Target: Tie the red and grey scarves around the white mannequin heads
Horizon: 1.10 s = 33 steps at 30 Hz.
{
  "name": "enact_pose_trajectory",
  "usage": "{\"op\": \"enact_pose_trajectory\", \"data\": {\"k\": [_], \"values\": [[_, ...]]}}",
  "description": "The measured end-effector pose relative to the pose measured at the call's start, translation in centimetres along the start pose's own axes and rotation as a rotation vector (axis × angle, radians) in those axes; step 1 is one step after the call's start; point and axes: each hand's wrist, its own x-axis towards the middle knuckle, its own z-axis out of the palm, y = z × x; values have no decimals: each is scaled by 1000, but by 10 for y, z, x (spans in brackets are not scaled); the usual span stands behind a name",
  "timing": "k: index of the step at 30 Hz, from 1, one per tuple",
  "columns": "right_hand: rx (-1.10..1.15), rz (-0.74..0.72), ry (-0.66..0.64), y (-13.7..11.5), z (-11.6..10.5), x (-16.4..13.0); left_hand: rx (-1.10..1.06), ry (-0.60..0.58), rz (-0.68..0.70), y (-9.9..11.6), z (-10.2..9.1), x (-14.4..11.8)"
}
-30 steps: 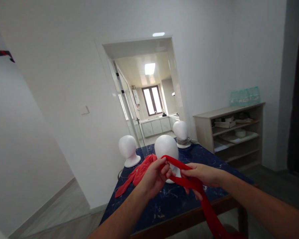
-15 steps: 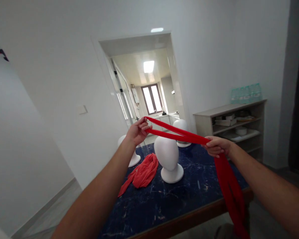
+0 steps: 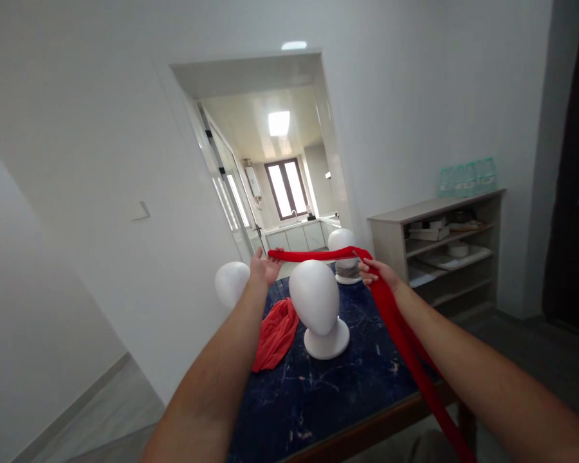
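A long red scarf [image 3: 313,256] runs between my hands, just above and behind the crown of the nearest white mannequin head [image 3: 314,297]. My left hand [image 3: 267,269] grips the scarf near one end, to the left of the head. On the other side, my right hand [image 3: 380,272] has its fingers closed on the scarf, and the long rest of it falls past my forearm and off the table's near edge. A coral-red cloth [image 3: 277,334] lies bunched on the table, partly behind my left forearm.
The dark blue marble-patterned table [image 3: 357,379] carries two more white heads: a left one [image 3: 231,283] and a far one [image 3: 341,239] with grey cloth around its neck. A shelf unit [image 3: 388,244] with bottles [image 3: 468,178] on top stands against the right wall.
My hands have come closer together. The right hand has moved left and slightly up, and the two separated strands between them now look like a single band behind the near head's top.
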Motion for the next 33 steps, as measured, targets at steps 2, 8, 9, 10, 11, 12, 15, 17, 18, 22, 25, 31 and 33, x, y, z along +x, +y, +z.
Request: {"op": "enact_pose_trajectory", "data": {"k": [2, 8, 9, 10, 11, 12, 15, 17, 18, 22, 25, 31, 33], "values": [[5, 33, 20, 22, -2, 3, -7, 71, 2, -9, -24, -2], [32, 133, 136, 105, -6, -14, -54, 295, 24, -37, -105, -32], [38, 140, 161, 117, -6, -18, -65, 312, 24, -42, -116, -40], [44, 146, 184, 128, -6, -21, -76, 319, 21, -46, -127, -49], [49, 152, 204, 137, -5, -24, -88, 319, 15, -50, -136, -58], [54, 156, 221, 143, -5, -27, -99, 313, 8, -54, -143, -68], [62, 148, 263, 152, -4, -30, -131, 257, -31, -64, -159, -101], [55, 137, 285, 153, -3, -30, -143, 177, -97, -72, -164, -122], [47, 135, 292, 152, -3, -30, -139, 140, -146, -77, -165, -132], [1, 136, 304, 153, -1, -29, -39, 63, -389, -110, -160, -166], [-40, 144, 313, 155, 0, -30, 112, -66, -501, -142, -149, -179], [-120, 133, 310, 156, 0, -32, 560, -216, -370, -185, -134, -173], [-145, 122, 301, 156, -1, -32, 641, -238, -318, -190, -132, -169]]}}
